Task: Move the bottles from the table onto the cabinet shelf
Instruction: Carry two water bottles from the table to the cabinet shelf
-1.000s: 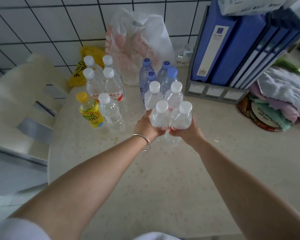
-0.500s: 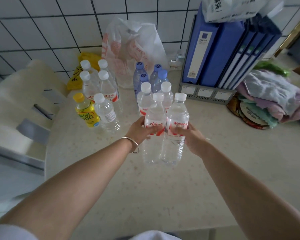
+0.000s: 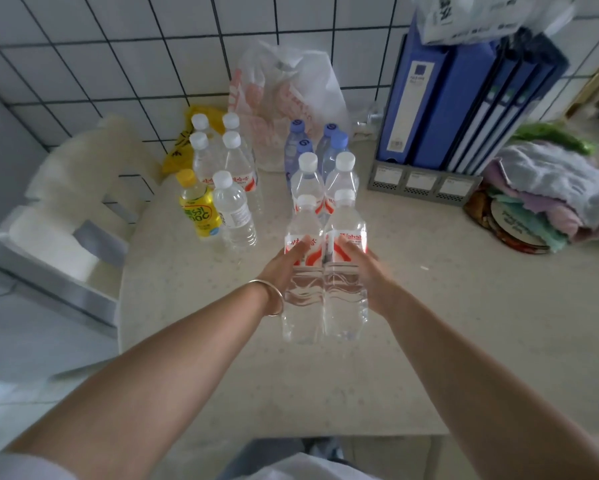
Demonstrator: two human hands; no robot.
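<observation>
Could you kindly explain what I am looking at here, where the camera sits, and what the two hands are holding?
There is no machine: a person wears a wide-angle camera on the head, looking down at their own arms. The left hand and right hand press together two clear water bottles, lifted above the table. Behind stand two more clear bottles, four blue-capped bottles, a group of five white-capped bottles and a yellow drink bottle. Blue binders, a plastic bag and folded cloths lie around. The cabinet shelf is not in view.
</observation>
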